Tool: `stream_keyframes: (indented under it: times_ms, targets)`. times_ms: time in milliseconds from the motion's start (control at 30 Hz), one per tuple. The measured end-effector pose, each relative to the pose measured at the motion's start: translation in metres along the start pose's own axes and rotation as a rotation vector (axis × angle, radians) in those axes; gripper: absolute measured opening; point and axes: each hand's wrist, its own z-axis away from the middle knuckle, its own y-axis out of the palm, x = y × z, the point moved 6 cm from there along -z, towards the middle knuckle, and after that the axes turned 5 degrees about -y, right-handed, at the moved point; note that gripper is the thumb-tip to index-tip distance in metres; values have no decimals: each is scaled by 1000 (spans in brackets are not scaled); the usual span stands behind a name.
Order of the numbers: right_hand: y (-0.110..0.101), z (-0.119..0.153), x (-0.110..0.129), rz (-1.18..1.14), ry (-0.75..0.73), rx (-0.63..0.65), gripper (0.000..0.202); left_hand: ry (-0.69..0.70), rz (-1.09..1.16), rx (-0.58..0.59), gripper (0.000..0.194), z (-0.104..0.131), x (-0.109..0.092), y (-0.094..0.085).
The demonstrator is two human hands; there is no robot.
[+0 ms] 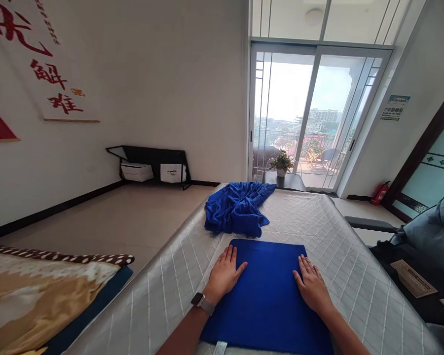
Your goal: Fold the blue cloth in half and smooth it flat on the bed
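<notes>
A blue cloth, flat and folded into a rectangle, lies on the silvery quilted mattress in front of me. My left hand rests on its left edge, fingers stretched out and thumb apart, with a watch on the wrist. On the right edge lies my right hand, its fingers also extended and flat. Neither hand grips anything. Just beyond the folded cloth sits a crumpled blue cloth. A small white tag shows at the folded cloth's near edge.
A patterned blanket is at the lower left. Dark bags and a grey padded thing stand to the right. Behind the mattress a potted plant stands before sliding glass doors. A low black rack is by the wall.
</notes>
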Motion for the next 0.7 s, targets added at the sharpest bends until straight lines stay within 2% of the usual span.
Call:
stream_keyframes:
  times_ms: [367, 700]
  targets:
    - [7, -1, -4, 12, -3, -3, 71, 10, -28, -5, 88, 4, -2, -4]
    - [9, -1, -5, 12, -13, -12, 71, -15, -23, 49, 87, 5, -3, -7]
